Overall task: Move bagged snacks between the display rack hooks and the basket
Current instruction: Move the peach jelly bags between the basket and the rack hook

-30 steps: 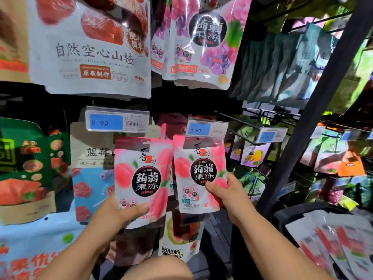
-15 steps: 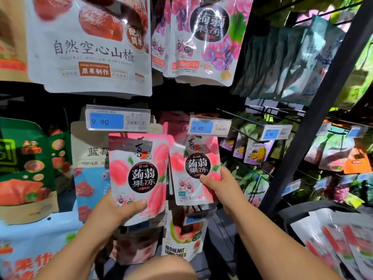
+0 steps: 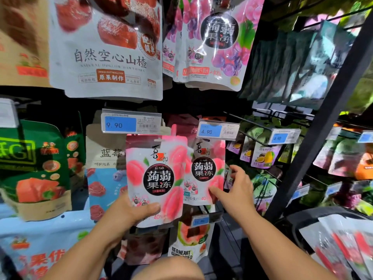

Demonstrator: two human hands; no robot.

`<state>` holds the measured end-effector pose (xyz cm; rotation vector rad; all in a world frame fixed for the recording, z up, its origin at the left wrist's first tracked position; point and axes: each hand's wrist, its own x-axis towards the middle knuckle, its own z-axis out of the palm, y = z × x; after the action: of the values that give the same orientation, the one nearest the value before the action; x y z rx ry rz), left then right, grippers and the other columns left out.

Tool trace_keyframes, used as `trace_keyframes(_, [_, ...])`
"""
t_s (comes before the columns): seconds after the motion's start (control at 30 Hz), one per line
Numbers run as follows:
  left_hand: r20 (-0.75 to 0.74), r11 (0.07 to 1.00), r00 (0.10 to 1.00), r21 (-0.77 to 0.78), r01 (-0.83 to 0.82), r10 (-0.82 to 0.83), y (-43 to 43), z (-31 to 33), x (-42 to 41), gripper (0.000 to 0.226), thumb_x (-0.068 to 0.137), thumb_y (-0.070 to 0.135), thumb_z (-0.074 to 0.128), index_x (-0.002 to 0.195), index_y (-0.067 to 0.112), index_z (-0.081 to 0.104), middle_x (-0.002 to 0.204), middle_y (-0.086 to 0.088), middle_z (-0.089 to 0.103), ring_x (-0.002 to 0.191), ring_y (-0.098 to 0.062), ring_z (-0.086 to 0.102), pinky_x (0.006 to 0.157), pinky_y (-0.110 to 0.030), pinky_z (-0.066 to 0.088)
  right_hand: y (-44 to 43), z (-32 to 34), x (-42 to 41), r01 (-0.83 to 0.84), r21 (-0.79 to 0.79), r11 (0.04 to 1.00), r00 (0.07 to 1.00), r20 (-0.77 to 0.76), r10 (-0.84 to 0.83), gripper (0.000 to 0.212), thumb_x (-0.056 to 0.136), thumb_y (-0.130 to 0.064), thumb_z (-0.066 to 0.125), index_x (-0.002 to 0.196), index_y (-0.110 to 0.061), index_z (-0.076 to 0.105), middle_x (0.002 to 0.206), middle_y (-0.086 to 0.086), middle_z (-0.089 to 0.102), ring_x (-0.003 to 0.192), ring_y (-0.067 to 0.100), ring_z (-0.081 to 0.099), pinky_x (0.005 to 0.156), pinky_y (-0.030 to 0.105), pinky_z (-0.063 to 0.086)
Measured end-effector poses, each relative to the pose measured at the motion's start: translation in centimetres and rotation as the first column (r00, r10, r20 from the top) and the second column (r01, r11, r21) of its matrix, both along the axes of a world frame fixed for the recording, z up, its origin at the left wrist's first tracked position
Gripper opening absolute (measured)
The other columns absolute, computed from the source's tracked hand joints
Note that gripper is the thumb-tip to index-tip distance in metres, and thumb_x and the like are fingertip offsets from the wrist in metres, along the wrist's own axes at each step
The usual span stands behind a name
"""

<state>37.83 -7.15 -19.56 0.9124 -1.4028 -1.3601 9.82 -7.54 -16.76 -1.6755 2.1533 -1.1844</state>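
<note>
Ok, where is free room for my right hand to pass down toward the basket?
A dark bare gap lies below the right hand, between the green-and-red guava pouch and the slanted black metal post. Above and beside it, hanging pouches crowd; the black basket holds pouches too.

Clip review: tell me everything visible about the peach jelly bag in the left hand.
The peach jelly bag is a glossy plastic pouch, pink and white, printed with peaches and a black round label with white characters. Its sealed top strip has a hang slot, apparently on no hook. It stands upright, front to the camera, before the rack. The left hand grips its lower left corner, thumb across the front. Its right edge overlaps a matching bag; contact unclear.
</note>
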Motion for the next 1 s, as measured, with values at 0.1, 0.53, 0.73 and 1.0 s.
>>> trace_keyframes(0.1, [-0.025,0.999,0.999,-0.012,0.037,-0.037,0.1,0.4,-0.6,0.069,0.051,0.033,0.086,0.116,0.017,0.067,0.111,-0.006,0.074,0.106,-0.027,0.069,0.091,-0.037,0.056,0.7,0.6,0.9,-0.108,-0.117,0.987,0.994,-0.012,0.108,0.028,0.080,-0.032,0.076,0.099,-0.031,0.055,0.106,-0.008,0.052,0.109,0.017,0.045,0.088,0.027,0.034])
trace_keyframes(0.53, [-0.071,0.976,0.974,0.015,0.216,-0.215,0.0,0.6,-4.1,0.050,0.069,0.009,0.079,0.118,0.010,0.066,0.117,-0.015,0.070,0.109,-0.030,0.067,0.092,-0.039,0.054,2.3,0.2,3.9,-0.584,0.005,0.812,0.659,0.586,0.471,0.022,0.084,-0.033,0.069,0.101,-0.021,0.065,0.076,0.007,0.063,0.063,0.017,0.053,0.061,0.031,0.040])
trace_keyframes(0.73, [-0.042,0.976,0.976,0.049,0.214,-0.212,-0.6,1.7,-6.3,0.039,0.074,0.018,0.074,0.112,0.016,0.065,0.107,-0.005,0.075,0.098,-0.021,0.070,0.081,-0.027,0.056,2.0,-0.3,1.6,-0.494,-0.127,0.860,0.587,0.681,0.438,0.036,0.088,-0.025,0.072,0.113,-0.003,0.057,0.103,0.029,0.069,0.087,0.034,0.067,0.083,0.055,0.055])
trace_keyframes(1.0, [0.115,0.984,0.977,0.024,0.176,-0.178,-1.2,3.4,-8.9,0.006,0.093,0.019,0.064,0.099,0.019,0.062,0.073,0.019,0.072,0.070,0.004,0.065,0.060,-0.008,0.045,1.3,-0.9,-1.0,-0.374,-0.201,0.905,0.550,0.738,0.391,0.020,0.092,-0.006,0.056,0.111,-0.005,0.059,0.105,0.016,0.074,0.097,0.030,0.071,0.084,0.040,0.058])
